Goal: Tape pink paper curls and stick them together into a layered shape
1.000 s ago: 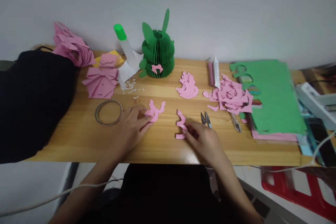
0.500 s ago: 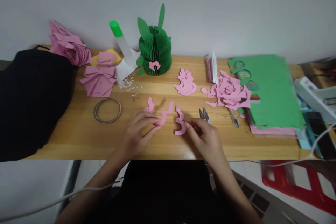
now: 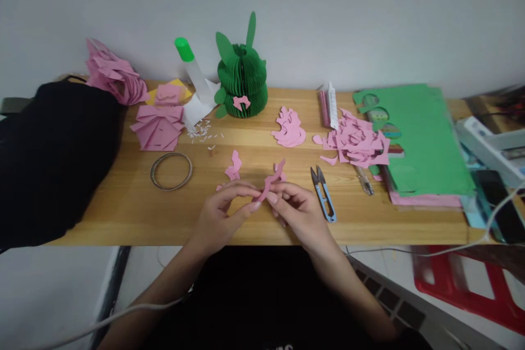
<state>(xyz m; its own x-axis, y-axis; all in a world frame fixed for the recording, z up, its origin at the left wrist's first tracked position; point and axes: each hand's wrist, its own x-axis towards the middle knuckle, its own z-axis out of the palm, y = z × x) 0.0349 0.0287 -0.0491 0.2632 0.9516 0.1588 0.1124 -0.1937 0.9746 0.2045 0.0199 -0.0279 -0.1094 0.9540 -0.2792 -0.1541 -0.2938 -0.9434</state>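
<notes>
Both hands pinched on one pink cutout (image 3: pixel 271 180), close to the table's (image 3: pixel 123 213) front edge

Left to right: tape ring (image 3: pixel 171 170) sits well clear. My left hand (image 3: pixel 221 212) and right hand (image 3: pixel 298 212) meet, fingertips closed on that cutout, held just above the wood. A loose pink scrap (image 3: pixel 234 166) lies just behind, and the snips (image 3: pixel 324 194) are just beside my right hand. Bare wood either side.

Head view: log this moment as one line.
left hand: pinches pink cutout | right hand: pinches same cutout | snips: beside right hand
</notes>
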